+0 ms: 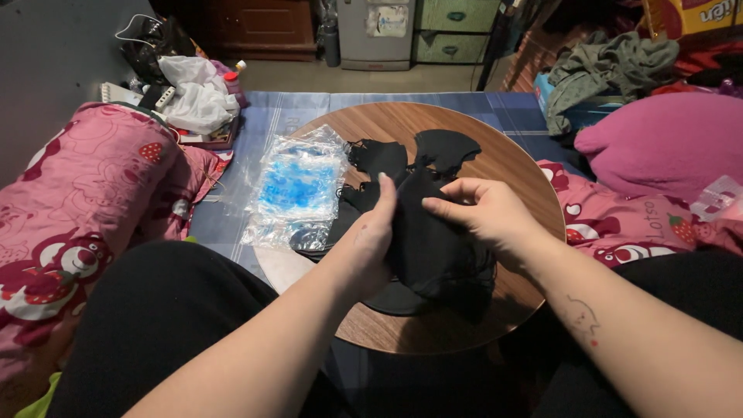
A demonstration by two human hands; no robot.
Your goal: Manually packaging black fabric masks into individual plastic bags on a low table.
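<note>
Head view: a round wooden table (511, 166) bears a pile of black face masks (433, 255). Left hand (374, 236) and right hand (484, 213) both pinch the top mask at the pile's middle. Beside it lies a clear plastic bag (298, 186), printed blue; some masks (445, 147) lie unsorted behind, apparently still to handle.

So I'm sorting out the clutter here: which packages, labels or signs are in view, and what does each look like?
Plastic packet: on the round table's left edge, clear, crinkled, blue inside.
Yellow box: top right corner, yellow with red print.
Paper label: on the grey cabinet at the back, pale and rectangular.
Clear wrapper: far right on the pink bedding, small.
</note>
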